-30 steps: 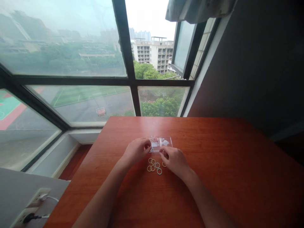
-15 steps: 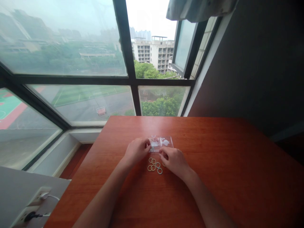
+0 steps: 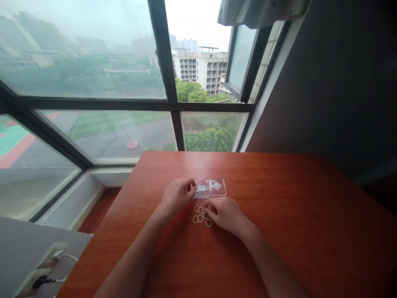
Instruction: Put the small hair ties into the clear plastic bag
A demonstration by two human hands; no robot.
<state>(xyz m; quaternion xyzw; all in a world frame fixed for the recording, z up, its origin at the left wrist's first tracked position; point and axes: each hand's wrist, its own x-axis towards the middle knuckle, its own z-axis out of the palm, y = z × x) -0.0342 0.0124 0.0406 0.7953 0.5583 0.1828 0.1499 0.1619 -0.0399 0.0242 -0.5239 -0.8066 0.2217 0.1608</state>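
A clear plastic box (image 3: 219,187) lies open on the table, its lid side to the right with a white print. Inside its left part sit small rings that look like hair ties, pinkish ones at the back and pale green ones (image 3: 197,193) nearer me. My left hand (image 3: 179,193) has its fingers closed at the box's left edge. Several pale yellow and green hair ties (image 3: 200,219) lie on the wood in front of the box. Over the right-hand ones, my right hand (image 3: 226,212) is curled, thumb and forefinger together beside a ring; whether anything is pinched is hidden.
The reddish-brown wooden table (image 3: 279,198) spreads out on both sides of my arms. Beyond its far edge stand framed windows (image 3: 214,131), and a dark wall (image 3: 328,82) rises on the right. Plugs sit in wall sockets (image 3: 43,277) at lower left.
My right hand has moved left and slightly toward me, from the box's near edge to the loose hair ties. My left hand has stayed almost in place.
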